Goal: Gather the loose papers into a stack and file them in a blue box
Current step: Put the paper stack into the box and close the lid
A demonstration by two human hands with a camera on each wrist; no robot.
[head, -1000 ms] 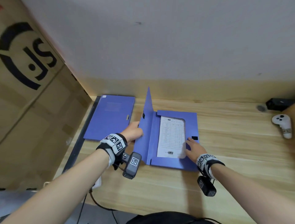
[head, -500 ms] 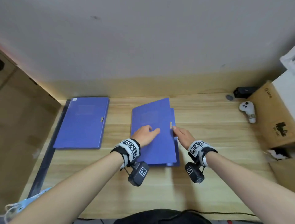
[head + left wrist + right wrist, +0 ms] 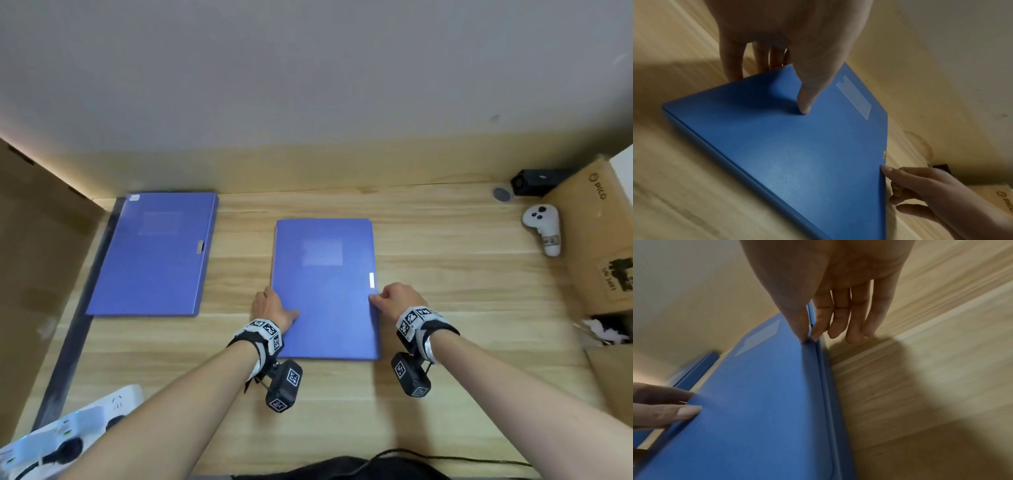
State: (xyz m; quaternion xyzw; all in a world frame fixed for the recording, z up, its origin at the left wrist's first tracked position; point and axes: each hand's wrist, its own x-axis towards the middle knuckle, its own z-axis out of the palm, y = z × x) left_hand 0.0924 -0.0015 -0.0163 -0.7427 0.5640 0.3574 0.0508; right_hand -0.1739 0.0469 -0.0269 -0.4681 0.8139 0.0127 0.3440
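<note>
The blue box (image 3: 323,287) lies flat and closed in the middle of the wooden desk (image 3: 445,308), with its metal clasp (image 3: 372,280) on the right edge. My left hand (image 3: 277,305) holds the box's left edge: the thumb (image 3: 804,110) presses on the lid and the fingers reach down past the edge. At the right edge, just below the clasp, my right hand (image 3: 375,298) pinches the lid's rim between thumb (image 3: 802,335) and forefinger. The other right fingers hang straight beside the box. The papers are hidden inside.
A second closed blue box (image 3: 154,253) lies at the back left. At the right stand a white controller (image 3: 543,229), a black device (image 3: 534,181) and a cardboard box (image 3: 596,240). A white power strip (image 3: 68,431) sits at the near left corner. Cardboard (image 3: 34,257) walls the left side.
The lid, upright a second ago with the printed sheet showing, has come down flat over the paper. My left hand slid from the lid's top to its left edge.
</note>
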